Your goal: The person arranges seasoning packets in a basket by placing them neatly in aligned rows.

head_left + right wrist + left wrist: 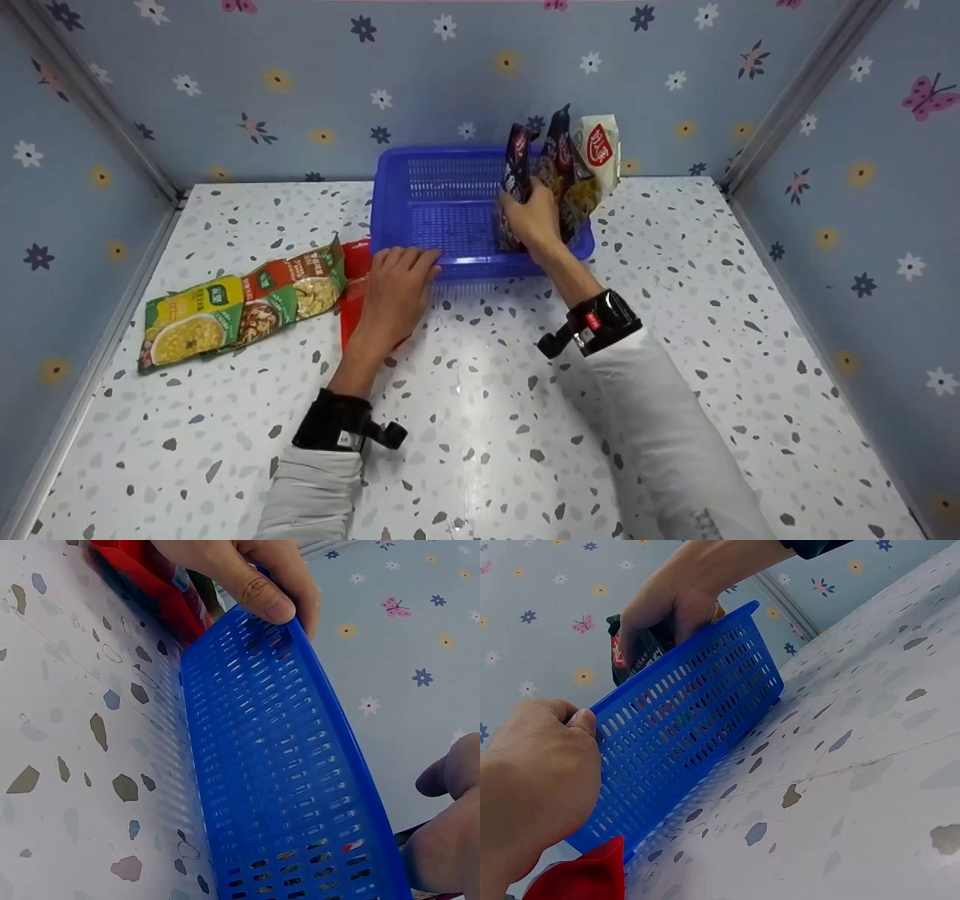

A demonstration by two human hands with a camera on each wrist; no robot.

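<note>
A blue plastic basket (480, 267) with slotted walls stands against the back wall. My left hand (397, 289) grips its front rim near the left corner, the thumb outside the wall in the right wrist view. Inside the basket's right part, my right hand (538, 217) holds a dark food packet (517, 161) upright. Right beside it stand another dark packet (556, 146) and a white-topped packet (601, 154), both leaning. The lower parts of these packets are partly hidden by my right hand and the basket wall.
Left of the basket, a yellow-green packet (191, 322) and red and brown-green packets (311, 281) lie overlapped on the speckled table (480, 420). A red packet (352, 292) lies partly under my left hand. Flowered panels (465, 67) enclose the back and sides.
</note>
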